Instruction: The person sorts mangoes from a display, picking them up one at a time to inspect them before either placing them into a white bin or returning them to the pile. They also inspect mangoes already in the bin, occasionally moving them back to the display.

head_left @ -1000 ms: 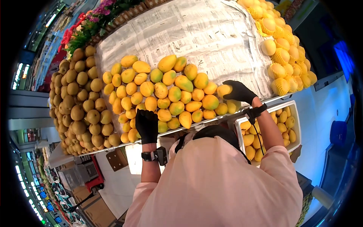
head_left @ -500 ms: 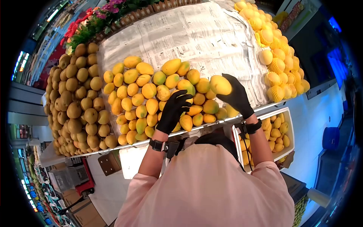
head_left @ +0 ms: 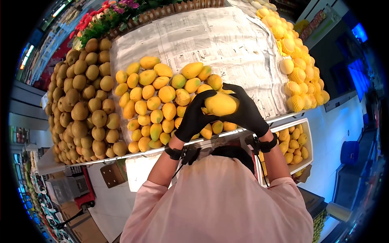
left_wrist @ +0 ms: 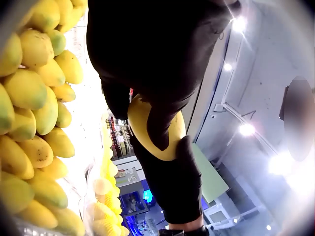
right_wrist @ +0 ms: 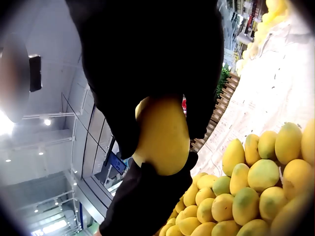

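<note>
Both hands wear black gloves and hold one large yellow mango [head_left: 221,104] above the front edge of the mango display. My left hand [head_left: 194,118] grips the mango's left end, its thumb lying across the skin in the left wrist view. At the other end my right hand [head_left: 248,113] has its fingers and thumb around the fruit. In the right wrist view the mango [right_wrist: 165,137] shows smooth yellow skin between the two gloves. Rows of yellow-green mangoes [head_left: 166,94] lie below and to the left, partly hidden behind the hands.
Newspaper [head_left: 210,40] covers the display behind the mangoes. Brown round fruit [head_left: 79,128] is piled at left, and yellow fruit in foam nets [head_left: 298,75] at right. A white box [head_left: 310,139] of mangoes stands below the right edge. A small wooden fence [head_left: 162,12] borders the back.
The right hand has brought the mango left and toward the body. My left hand has moved right from the mango rows, and now grips the same mango.
</note>
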A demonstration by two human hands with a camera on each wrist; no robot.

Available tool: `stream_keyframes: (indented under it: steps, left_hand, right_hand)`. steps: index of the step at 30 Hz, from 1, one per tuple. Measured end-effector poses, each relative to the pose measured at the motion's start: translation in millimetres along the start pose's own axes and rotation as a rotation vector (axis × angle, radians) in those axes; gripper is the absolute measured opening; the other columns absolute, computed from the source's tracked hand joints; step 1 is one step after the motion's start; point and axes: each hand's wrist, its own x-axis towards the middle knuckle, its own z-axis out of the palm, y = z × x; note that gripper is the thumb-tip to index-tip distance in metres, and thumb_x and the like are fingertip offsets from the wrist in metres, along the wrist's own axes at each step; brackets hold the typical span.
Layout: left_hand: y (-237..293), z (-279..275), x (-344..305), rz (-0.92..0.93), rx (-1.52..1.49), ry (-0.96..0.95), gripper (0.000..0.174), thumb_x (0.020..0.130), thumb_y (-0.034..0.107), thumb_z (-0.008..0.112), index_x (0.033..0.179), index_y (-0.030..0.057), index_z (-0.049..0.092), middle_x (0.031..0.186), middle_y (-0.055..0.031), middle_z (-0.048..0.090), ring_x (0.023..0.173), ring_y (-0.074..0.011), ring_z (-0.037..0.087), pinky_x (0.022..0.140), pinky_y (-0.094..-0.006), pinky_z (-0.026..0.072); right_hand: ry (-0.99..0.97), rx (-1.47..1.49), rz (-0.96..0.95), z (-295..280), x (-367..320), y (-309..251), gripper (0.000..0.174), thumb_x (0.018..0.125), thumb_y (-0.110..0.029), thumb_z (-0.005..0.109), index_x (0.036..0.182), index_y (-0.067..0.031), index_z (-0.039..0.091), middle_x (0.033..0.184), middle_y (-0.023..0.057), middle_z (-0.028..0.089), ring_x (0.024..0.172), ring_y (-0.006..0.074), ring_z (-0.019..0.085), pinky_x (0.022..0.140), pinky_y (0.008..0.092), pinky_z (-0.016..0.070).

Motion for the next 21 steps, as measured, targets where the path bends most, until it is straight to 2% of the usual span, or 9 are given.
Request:
stream_keyframes:
  steps: [3, 6, 7, 10, 11, 14, 16, 18, 21]
  left_hand:
    - [1, 2, -9, 0.002, -0.139, 0.09, 0.075, 0.069, 0.008, 0.083, 0.133, 0.0035, 0.043, 0.131, -0.0105, 0.051, 0.119, -0.0215, 0.051, 0.101, -0.0353, 0.0437]
    - [-5, -4, -14, 0.051, -0.144, 0.152, 0.075, 0.071, 0.008, 0.081, 0.133, 0.0028, 0.04, 0.128, -0.0106, 0.051, 0.118, -0.0214, 0.051, 0.1, -0.0356, 0.0441]
    - [-8, -7, -15, 0.066, -0.132, 0.165, 0.074, 0.073, 0.009, 0.081, 0.133, 0.0025, 0.039, 0.127, -0.0105, 0.051, 0.117, -0.0211, 0.051, 0.099, -0.0356, 0.0444]
    - [-17, -16, -22, -0.096, -0.354, 0.163, 0.064, 0.079, 0.013, 0.075, 0.132, 0.0014, 0.04, 0.128, -0.0107, 0.051, 0.118, -0.02, 0.051, 0.098, -0.0336, 0.045]
    - [-23, -19, -22, -0.086, -0.333, 0.157, 0.053, 0.089, 0.02, 0.066, 0.132, 0.0007, 0.041, 0.121, -0.0123, 0.055, 0.109, -0.0202, 0.056, 0.09, -0.0315, 0.0495]
    - [-13, -32, -33, -0.451, -1.044, -0.08, 0.039, 0.097, 0.018, 0.05, 0.131, -0.0001, 0.043, 0.108, -0.0154, 0.061, 0.09, -0.0211, 0.062, 0.079, -0.0309, 0.0521]
    - [2, -33, -35, -0.446, -0.943, -0.078, 0.029, 0.096, 0.01, 0.052, 0.122, -0.0005, 0.045, 0.096, -0.0145, 0.064, 0.079, -0.021, 0.062, 0.072, -0.0305, 0.0516]
    - [13, -31, -42, -0.323, -0.452, -0.051, 0.026, 0.094, 0.006, 0.056, 0.117, -0.0003, 0.045, 0.095, -0.0119, 0.063, 0.081, -0.0213, 0.062, 0.072, -0.0304, 0.0515]
    - [26, -27, -51, 0.115, 0.031, 0.06, 0.032, 0.085, 0.002, 0.064, 0.111, 0.0017, 0.045, 0.092, -0.008, 0.061, 0.081, -0.0196, 0.06, 0.071, -0.0294, 0.0508]
  right_hand:
    - [-0.008, 0.069, -0.011, 0, 1, -11, 0.087, 0.065, -0.003, 0.084, 0.139, -0.0042, 0.038, 0.125, 0.0127, 0.057, 0.114, 0.0201, 0.057, 0.096, 0.0336, 0.0475]
    - [-0.01, 0.186, -0.143, 8, 3, 9, 0.08, 0.071, -0.004, 0.082, 0.14, -0.0045, 0.04, 0.124, 0.0098, 0.056, 0.111, 0.0189, 0.057, 0.094, 0.0321, 0.0483]
    - [-0.001, 0.219, -0.103, 12, 3, 9, 0.076, 0.072, -0.002, 0.08, 0.138, -0.0036, 0.041, 0.123, 0.0094, 0.057, 0.11, 0.0181, 0.057, 0.094, 0.0318, 0.0485]
    - [0.011, 0.284, -0.001, 21, 3, 10, 0.063, 0.077, 0.0, 0.075, 0.134, -0.0014, 0.046, 0.12, 0.0085, 0.059, 0.106, 0.0162, 0.059, 0.093, 0.031, 0.0492]
    - [0.009, 0.286, 0.022, 23, 3, 12, 0.059, 0.079, 0.001, 0.073, 0.132, -0.0008, 0.048, 0.12, 0.0082, 0.06, 0.105, 0.0156, 0.059, 0.093, 0.0309, 0.0495]
    - [0.033, 0.3, 0.039, 34, 2, 17, 0.044, 0.085, 0.0, 0.066, 0.127, -0.0004, 0.053, 0.118, 0.0081, 0.062, 0.103, 0.0137, 0.06, 0.091, 0.0288, 0.0489]
    - [0.036, 0.297, 0.042, 40, 1, 19, 0.042, 0.087, -0.001, 0.064, 0.127, -0.0007, 0.053, 0.119, 0.0078, 0.061, 0.103, 0.0132, 0.059, 0.091, 0.0279, 0.0483]
    - [0.043, 0.276, 0.036, 50, -2, 15, 0.041, 0.087, -0.003, 0.064, 0.127, -0.0011, 0.053, 0.119, 0.0072, 0.061, 0.103, 0.0126, 0.059, 0.09, 0.0275, 0.048]
    - [0.025, 0.238, 0.131, 63, -14, 6, 0.042, 0.087, -0.006, 0.065, 0.127, -0.0017, 0.053, 0.117, 0.0064, 0.061, 0.103, 0.0125, 0.058, 0.089, 0.0275, 0.0479]
